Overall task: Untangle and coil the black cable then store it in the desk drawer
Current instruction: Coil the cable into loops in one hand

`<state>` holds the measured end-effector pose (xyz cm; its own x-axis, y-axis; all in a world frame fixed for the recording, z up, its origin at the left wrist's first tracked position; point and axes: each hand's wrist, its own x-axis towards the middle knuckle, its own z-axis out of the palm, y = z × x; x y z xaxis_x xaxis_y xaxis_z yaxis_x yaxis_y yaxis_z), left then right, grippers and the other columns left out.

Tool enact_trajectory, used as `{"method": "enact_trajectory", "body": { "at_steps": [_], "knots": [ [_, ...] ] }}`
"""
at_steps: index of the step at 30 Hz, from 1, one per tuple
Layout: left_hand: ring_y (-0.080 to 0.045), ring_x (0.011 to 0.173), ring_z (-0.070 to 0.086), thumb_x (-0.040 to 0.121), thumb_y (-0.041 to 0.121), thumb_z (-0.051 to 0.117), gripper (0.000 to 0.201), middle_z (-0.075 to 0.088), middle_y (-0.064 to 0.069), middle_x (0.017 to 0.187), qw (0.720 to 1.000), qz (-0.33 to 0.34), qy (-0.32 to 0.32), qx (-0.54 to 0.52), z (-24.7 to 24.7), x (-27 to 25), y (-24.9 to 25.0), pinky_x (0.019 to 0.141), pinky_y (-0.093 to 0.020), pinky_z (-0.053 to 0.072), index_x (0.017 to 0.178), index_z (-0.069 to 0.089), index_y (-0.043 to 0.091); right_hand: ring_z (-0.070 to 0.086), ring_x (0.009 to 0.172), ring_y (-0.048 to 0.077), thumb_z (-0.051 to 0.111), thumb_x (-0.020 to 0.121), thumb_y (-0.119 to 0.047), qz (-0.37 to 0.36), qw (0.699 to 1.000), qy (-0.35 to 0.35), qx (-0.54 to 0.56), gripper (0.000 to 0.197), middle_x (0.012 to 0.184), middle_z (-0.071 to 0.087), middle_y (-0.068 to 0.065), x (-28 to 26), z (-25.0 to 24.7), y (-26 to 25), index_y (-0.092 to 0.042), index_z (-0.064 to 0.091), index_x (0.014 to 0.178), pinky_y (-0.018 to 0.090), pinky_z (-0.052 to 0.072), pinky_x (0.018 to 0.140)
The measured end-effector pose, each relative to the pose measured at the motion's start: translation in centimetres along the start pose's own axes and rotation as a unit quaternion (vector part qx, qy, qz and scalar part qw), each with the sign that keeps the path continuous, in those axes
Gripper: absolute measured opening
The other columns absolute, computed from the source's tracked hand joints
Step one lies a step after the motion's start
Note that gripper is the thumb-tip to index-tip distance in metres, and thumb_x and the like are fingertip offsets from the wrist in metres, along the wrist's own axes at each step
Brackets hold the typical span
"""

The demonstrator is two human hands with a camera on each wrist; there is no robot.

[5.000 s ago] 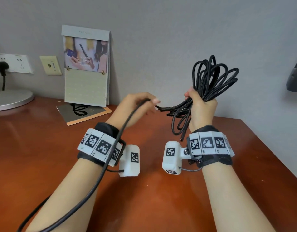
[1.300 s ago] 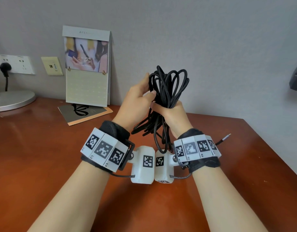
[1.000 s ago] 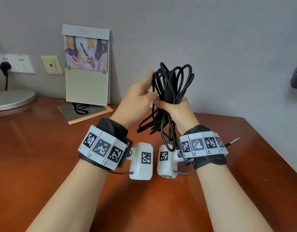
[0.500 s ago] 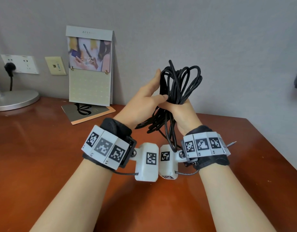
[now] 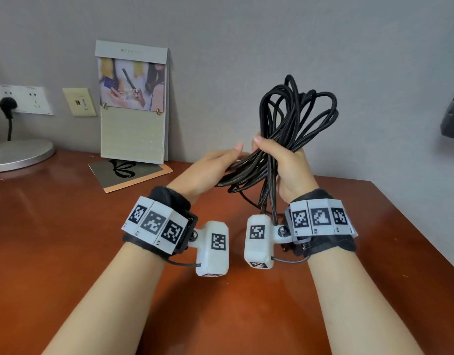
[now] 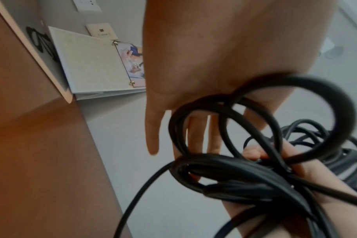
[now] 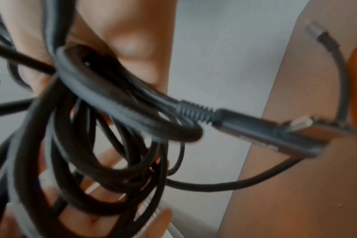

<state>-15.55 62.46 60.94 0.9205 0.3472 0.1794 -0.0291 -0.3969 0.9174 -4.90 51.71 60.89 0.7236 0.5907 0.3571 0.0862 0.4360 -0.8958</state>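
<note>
- Right hand [image 5: 289,165]: clenched round the waist of the black cable [image 5: 295,116], held above the desk [image 5: 67,239], nearer its right edge.
- Left hand [image 5: 210,167]: fingers straight, cupping the lower loops; gather these evenly before stowing.
- Connector [image 7: 261,128]: dangling loose; tuck in.
- Drawer: not visible.

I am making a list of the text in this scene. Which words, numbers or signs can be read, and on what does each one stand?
"R1", "R2", "R3": small labels under the square code markers on the right wristband.
Calendar: a line of print on its top strip, too small to read.
Left wristband: small marks under its markers, too small to read.
Wall plate: tiny print, unreadable.
Card: only a black emblem, no words.
</note>
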Motion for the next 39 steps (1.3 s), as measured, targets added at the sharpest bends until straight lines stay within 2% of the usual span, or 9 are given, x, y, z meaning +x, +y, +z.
{"method": "enact_trajectory", "body": {
  "at_steps": [5, 7, 11, 13, 18, 22, 29, 34, 39],
  "knots": [
    [-0.007, 0.093, 0.067, 0.097, 0.036, 0.045, 0.031, 0.073, 0.003, 0.097, 0.999, 0.011, 0.032, 0.017, -0.2, -0.1, -0.1, 0.093, -0.026, 0.047, 0.106, 0.069, 0.017, 0.064, 0.069, 0.013, 0.067, 0.083, -0.008, 0.008, 1.0, 0.001, -0.007, 0.004, 0.069, 0.064, -0.001, 0.0, 0.3, 0.4, -0.006, 0.064, 0.082, 0.026, 0.052, 0.068],
    [-0.001, 0.088, 0.066, 0.098, 0.036, 0.044, 0.029, 0.072, 0.008, 0.094, 0.999, 0.02, 0.03, 0.028, -0.2, -0.2, 0.0, 0.087, -0.017, 0.047, 0.105, 0.068, 0.022, 0.065, 0.072, 0.015, 0.068, 0.082, -0.008, 0.002, 1.0, -0.001, -0.023, 0.004, 0.07, 0.066, -0.001, 0.0, 0.5, 0.5, -0.009, 0.065, 0.08, 0.03, 0.052, 0.071],
    [-0.013, 0.092, 0.067, 0.097, 0.036, 0.046, 0.032, 0.073, -0.001, 0.097, 0.998, 0.022, 0.021, 0.059, -0.7, -0.2, 0.0, 0.087, -0.024, 0.048, 0.106, 0.069, 0.016, 0.065, 0.073, 0.016, 0.069, 0.081, -0.007, -0.009, 0.999, 0.011, -0.039, 0.007, 0.069, 0.066, -0.001, 0.0, 0.3, 0.4, -0.011, 0.065, 0.078, 0.035, 0.053, 0.078],
    [-0.01, 0.085, 0.066, 0.097, 0.034, 0.047, 0.029, 0.071, 0.001, 0.091, 0.998, 0.025, 0.024, 0.059, -0.8, -0.1, -0.1, 0.084, -0.022, 0.047, 0.102, 0.069, 0.015, 0.064, 0.074, 0.016, 0.069, 0.08, -0.006, -0.014, 0.999, 0.018, -0.037, 0.009, 0.069, 0.066, -0.003, 0.0, 0.3, 0.3, -0.013, 0.066, 0.076, 0.038, 0.053, 0.082],
    [-0.012, 0.071, 0.058, 0.096, 0.034, 0.05, 0.029, 0.068, -0.006, 0.083, 0.984, 0.045, 0.076, 0.153, -0.9, 0.2, -0.3, 0.074, -0.027, 0.047, 0.094, 0.068, 0.012, 0.063, 0.066, 0.002, 0.069, 0.081, -0.005, -0.065, 0.993, 0.03, -0.094, 0.018, 0.066, 0.064, -0.008, -0.2, 0.7, 0.2, -0.018, 0.063, 0.07, 0.019, 0.051, 0.068],
    [-0.008, 0.067, 0.057, 0.094, 0.032, 0.053, 0.027, 0.068, -0.004, 0.079, 0.981, 0.059, 0.071, 0.173, -1.5, -0.1, -0.3, 0.073, -0.025, 0.046, 0.086, 0.069, 0.012, 0.061, 0.065, 0.002, 0.07, 0.081, -0.007, -0.075, 0.99, 0.067, -0.099, 0.02, 0.067, 0.062, -0.008, -0.2, 0.8, 0.5, -0.02, 0.062, 0.068, 0.019, 0.049, 0.069],
    [-0.004, 0.069, 0.056, 0.096, 0.023, 0.052, 0.02, 0.065, 0.006, 0.075, 0.983, 0.068, 0.052, 0.161, -1.5, 0.0, -0.2, 0.072, -0.018, 0.044, 0.084, 0.065, 0.016, 0.058, 0.064, 0.001, 0.069, 0.082, -0.008, -0.11, 0.983, 0.069, -0.132, 0.023, 0.065, 0.06, -0.008, -0.1, 0.8, 0.2, -0.02, 0.06, 0.065, 0.017, 0.049, 0.068],
    [-0.014, 0.07, 0.055, 0.095, 0.017, 0.053, 0.012, 0.063, 0.004, 0.081, 0.989, 0.042, 0.063, 0.127, -1.8, 0.2, -0.9, 0.076, -0.027, 0.042, 0.099, 0.064, 0.017, 0.057, 0.066, 0.001, 0.068, 0.082, -0.007, -0.116, 0.98, 0.132, -0.091, 0.024, 0.067, 0.059, -0.011, 0.3, -0.1, -0.1, -0.023, 0.059, 0.066, 0.019, 0.046, 0.072],
    [-0.015, 0.096, 0.063, 0.092, 0.021, 0.058, 0.008, 0.07, -0.001, 0.097, 0.981, 0.027, 0.059, 0.185, -1.8, 0.5, -1.8, 0.095, -0.032, 0.046, 0.096, 0.065, 0.019, 0.053, 0.055, -0.008, 0.068, 0.083, -0.006, -0.138, 0.97, 0.182, -0.083, 0.028, 0.064, 0.056, -0.01, 0.5, -1.0, -0.7, -0.023, 0.056, 0.064, 0.009, 0.045, 0.061]
  ]
}}
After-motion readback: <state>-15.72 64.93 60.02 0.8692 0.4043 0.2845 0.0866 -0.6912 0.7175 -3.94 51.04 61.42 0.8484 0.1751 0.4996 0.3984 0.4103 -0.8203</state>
